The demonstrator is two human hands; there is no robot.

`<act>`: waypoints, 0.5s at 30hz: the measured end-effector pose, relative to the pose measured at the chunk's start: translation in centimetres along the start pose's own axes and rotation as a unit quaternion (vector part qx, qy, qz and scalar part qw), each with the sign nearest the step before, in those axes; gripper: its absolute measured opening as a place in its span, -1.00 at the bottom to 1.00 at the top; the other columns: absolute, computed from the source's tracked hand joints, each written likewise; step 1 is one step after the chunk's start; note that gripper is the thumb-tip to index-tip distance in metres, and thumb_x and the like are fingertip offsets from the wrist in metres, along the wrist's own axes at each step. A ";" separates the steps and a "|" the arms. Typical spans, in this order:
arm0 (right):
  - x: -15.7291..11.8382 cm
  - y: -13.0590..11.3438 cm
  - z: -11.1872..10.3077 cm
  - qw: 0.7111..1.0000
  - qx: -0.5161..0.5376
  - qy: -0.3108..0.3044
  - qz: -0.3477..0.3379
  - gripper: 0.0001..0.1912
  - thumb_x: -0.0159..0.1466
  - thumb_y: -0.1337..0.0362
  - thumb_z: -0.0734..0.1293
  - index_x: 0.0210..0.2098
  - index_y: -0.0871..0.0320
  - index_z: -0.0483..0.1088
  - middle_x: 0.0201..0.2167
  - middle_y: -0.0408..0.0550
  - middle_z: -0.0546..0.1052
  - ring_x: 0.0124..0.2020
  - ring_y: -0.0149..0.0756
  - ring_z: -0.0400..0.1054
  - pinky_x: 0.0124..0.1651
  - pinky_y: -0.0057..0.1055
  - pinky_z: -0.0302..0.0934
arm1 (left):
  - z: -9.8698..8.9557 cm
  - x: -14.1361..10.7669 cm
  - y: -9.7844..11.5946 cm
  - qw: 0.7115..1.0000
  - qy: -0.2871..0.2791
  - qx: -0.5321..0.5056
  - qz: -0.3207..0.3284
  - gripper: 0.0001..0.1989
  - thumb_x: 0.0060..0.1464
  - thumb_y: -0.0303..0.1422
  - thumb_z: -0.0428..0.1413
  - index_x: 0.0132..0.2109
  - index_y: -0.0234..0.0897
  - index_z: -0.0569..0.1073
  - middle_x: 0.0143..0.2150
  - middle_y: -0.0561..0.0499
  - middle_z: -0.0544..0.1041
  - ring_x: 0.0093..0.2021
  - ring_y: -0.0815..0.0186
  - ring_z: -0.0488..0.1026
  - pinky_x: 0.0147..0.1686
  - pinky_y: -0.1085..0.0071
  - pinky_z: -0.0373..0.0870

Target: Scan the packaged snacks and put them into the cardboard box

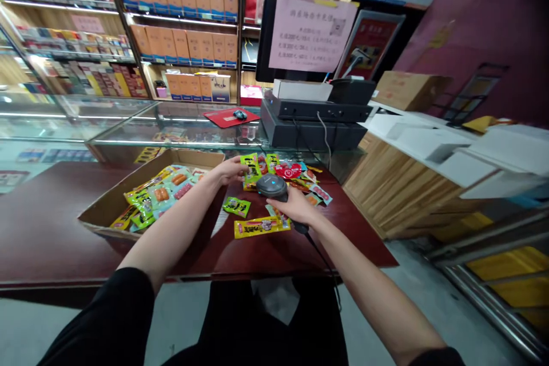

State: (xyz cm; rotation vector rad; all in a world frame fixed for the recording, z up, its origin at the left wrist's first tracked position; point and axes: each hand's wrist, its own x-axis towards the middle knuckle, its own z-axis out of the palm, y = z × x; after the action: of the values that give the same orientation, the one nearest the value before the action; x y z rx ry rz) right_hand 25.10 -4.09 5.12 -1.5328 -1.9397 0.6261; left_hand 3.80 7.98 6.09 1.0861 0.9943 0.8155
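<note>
In the head view, the left hand [232,171] pinches a green snack packet [251,167] above the dark red table [206,257], while the right hand [295,206] grips a black barcode scanner [271,186] just beside it, over scattered packets, with a yellow packet [261,227] lying nearer the person.
</note>
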 end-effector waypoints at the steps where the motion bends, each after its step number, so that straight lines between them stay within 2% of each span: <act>1: 0.1 -0.2 0.2 1.000 0.001 -0.001 -0.005 -0.62 0.13 0.09 0.39 -0.15 0.20 0.52 -0.29 0.01 0.61 -0.22 -0.10 0.49 -0.14 -0.29 0.34 | 0.1 0.0 0.1 1.000 -0.004 -0.011 0.001 -0.63 -0.26 -0.54 0.33 -0.23 -0.29 0.43 -0.43 0.07 0.53 -0.49 0.43 0.47 -0.42 0.48 0.45; 5: 0.4 -0.5 0.2 1.000 0.006 -0.007 0.005 -0.64 0.14 0.10 0.38 -0.16 0.21 0.52 -0.35 -0.01 0.61 -0.26 -0.10 0.50 -0.16 -0.27 0.35 | 0.3 0.2 0.3 1.000 -0.004 -0.023 -0.007 -0.68 -0.27 -0.49 0.37 -0.31 -0.35 0.46 -0.43 0.01 0.55 -0.46 0.39 0.49 -0.32 0.37 0.50; 8: 0.5 -0.2 0.1 1.000 0.012 0.007 0.010 -0.62 0.13 0.11 0.40 -0.12 0.19 0.52 -0.30 0.00 0.62 -0.23 -0.09 0.50 -0.10 -0.22 0.34 | 0.1 0.5 0.0 1.000 0.014 -0.007 0.001 -0.69 -0.28 -0.47 0.39 -0.34 -0.38 0.47 -0.42 -0.02 0.56 -0.48 0.42 0.48 -0.34 0.42 0.49; 12: 0.4 0.1 0.0 1.000 0.014 0.017 -0.009 -0.58 0.12 0.12 0.42 -0.06 0.15 0.50 -0.20 -0.01 0.61 -0.14 -0.08 0.48 -0.02 -0.19 0.31 | 0.2 0.8 -0.6 0.999 0.040 -0.015 -0.003 -0.67 -0.31 -0.57 0.38 -0.40 -0.37 0.39 -0.47 0.01 0.53 -0.44 0.37 0.51 -0.31 0.38 0.53; 15: 0.1 -0.1 -0.2 1.000 0.011 0.016 0.000 -0.57 0.12 0.13 0.42 -0.05 0.17 0.49 -0.19 0.01 0.61 -0.13 -0.07 0.48 -0.01 -0.21 0.31 | 0.3 0.9 -0.9 0.998 0.056 -0.027 -0.010 -0.61 -0.34 -0.61 0.38 -0.36 -0.35 0.37 -0.48 0.07 0.51 -0.40 0.31 0.54 -0.29 0.30 0.56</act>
State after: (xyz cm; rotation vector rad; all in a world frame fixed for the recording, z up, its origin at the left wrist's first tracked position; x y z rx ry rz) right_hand 25.16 -3.98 5.32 -1.5192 -1.9035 0.6183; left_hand 4.42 8.47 5.00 0.9914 1.0701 0.8900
